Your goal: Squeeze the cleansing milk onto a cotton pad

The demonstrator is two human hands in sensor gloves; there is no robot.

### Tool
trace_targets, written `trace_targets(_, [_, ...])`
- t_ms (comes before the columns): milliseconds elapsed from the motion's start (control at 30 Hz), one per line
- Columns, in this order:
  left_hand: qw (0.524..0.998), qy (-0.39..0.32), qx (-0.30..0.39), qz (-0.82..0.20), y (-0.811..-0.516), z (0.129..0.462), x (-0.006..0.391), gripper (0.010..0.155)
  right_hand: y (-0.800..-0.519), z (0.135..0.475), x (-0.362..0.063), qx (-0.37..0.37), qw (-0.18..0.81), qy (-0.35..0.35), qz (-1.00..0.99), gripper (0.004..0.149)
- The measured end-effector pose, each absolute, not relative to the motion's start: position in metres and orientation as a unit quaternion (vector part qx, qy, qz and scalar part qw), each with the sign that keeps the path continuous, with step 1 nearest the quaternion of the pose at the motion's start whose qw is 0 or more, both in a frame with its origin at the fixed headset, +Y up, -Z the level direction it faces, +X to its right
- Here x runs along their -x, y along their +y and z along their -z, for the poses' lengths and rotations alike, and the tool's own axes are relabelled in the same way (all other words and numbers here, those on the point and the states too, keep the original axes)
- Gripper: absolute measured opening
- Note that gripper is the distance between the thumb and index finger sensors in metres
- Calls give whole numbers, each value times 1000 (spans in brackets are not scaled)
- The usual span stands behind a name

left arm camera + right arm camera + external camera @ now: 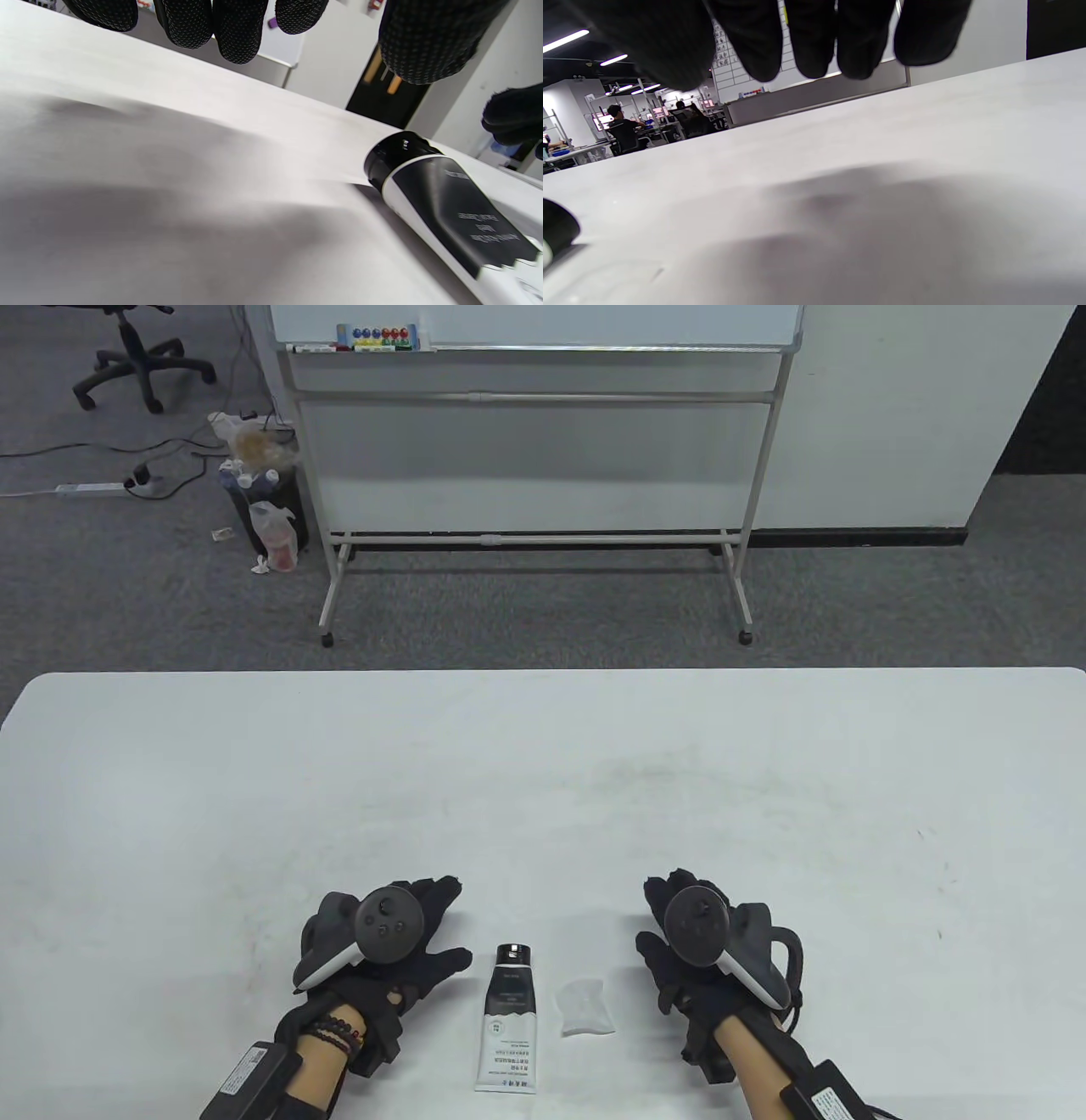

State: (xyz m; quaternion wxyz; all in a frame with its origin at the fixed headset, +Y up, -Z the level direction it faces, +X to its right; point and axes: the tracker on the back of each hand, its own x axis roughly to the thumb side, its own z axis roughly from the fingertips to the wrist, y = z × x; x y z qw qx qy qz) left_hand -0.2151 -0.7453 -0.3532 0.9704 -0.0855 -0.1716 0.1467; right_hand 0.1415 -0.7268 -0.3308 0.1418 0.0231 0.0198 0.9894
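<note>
A black and white tube of cleansing milk (510,1021) lies flat on the white table (543,780) near the front edge, black cap pointing away from me. It also shows in the left wrist view (445,207). A small white cotton pad (585,1006) lies just right of the tube. My left hand (399,937) hovers left of the tube, fingers spread and empty. My right hand (679,933) hovers right of the pad, fingers spread and empty. Neither hand touches the tube or the pad.
The table's far edge lies well beyond the hands. A whiteboard stand (534,475) and a bin (267,504) stand on the floor behind the table.
</note>
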Motion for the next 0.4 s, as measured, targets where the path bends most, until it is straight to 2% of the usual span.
trace_targets(400, [969,-191,70,-137,-742,351,213,82,-733,335,-146,-13,139,28,-990,72])
